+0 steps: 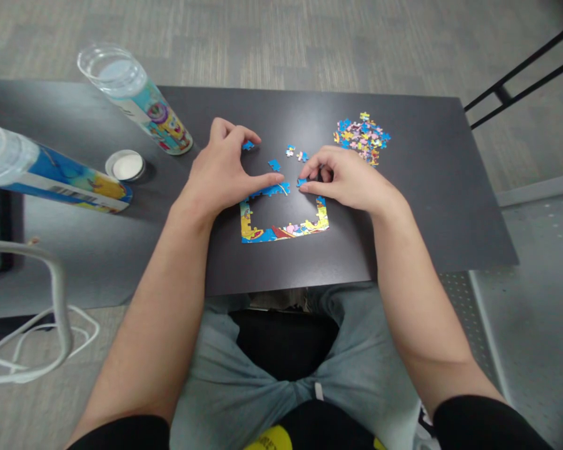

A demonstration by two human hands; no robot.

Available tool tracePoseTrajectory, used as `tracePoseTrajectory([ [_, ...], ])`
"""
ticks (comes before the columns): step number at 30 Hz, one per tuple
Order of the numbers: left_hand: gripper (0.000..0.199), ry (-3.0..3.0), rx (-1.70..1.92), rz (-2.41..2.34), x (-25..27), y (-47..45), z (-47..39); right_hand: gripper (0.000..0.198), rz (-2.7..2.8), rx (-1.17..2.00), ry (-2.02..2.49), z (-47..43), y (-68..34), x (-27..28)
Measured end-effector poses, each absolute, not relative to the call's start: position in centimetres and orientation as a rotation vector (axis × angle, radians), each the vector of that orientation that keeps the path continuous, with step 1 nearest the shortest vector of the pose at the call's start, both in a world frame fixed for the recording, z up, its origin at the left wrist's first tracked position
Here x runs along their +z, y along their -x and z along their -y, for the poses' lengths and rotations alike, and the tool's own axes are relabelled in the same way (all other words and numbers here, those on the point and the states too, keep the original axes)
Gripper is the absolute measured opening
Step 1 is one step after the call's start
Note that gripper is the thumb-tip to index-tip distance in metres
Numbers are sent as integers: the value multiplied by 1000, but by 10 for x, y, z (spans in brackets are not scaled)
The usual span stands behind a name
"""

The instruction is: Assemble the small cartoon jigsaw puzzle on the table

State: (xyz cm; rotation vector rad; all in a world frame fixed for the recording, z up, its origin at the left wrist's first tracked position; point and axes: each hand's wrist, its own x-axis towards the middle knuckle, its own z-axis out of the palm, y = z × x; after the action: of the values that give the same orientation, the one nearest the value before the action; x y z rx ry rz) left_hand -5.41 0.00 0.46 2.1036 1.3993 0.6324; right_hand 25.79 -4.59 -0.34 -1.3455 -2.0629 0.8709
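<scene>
A partly joined jigsaw puzzle border (286, 232) lies on the dark table, with a colourful bottom edge and short sides. My left hand (223, 169) is spread, its thumb resting on a blue strip of joined pieces (276, 189) and its fingers by a loose blue piece (248, 145). Between the thumb and fingers of my right hand (340, 175) is a blue puzzle piece (301, 182), just right of that strip. Another blue piece (274, 165) lies above the strip. Two multicoloured pieces (290, 150) sit farther back, between my hands.
A heap of loose puzzle pieces (362, 139) lies at the back right of the table (431, 187). At left stand two clear-topped printed tubes, one farther back (154, 112) and one nearer (70, 178), with a round white lid (126, 166) between them. A white cable (59, 294) hangs lower left.
</scene>
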Motion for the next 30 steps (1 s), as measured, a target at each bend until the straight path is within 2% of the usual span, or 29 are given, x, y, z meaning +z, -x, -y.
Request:
tracePoseTrajectory([
  [11, 69, -2143, 628, -1386, 2, 52, 3, 10, 2146, 888, 1381, 52, -240, 10],
  [17, 71, -2133, 607, -1383, 5, 51, 5, 26, 2126, 947, 1402, 51, -242, 13],
  [24, 71, -2148, 601, -1400, 5, 50, 7, 13, 2192, 864, 1242, 48, -243, 8],
  [30, 69, -2154, 621, -1390, 3, 51, 6, 19, 2117, 803, 1354, 48, -241, 13],
])
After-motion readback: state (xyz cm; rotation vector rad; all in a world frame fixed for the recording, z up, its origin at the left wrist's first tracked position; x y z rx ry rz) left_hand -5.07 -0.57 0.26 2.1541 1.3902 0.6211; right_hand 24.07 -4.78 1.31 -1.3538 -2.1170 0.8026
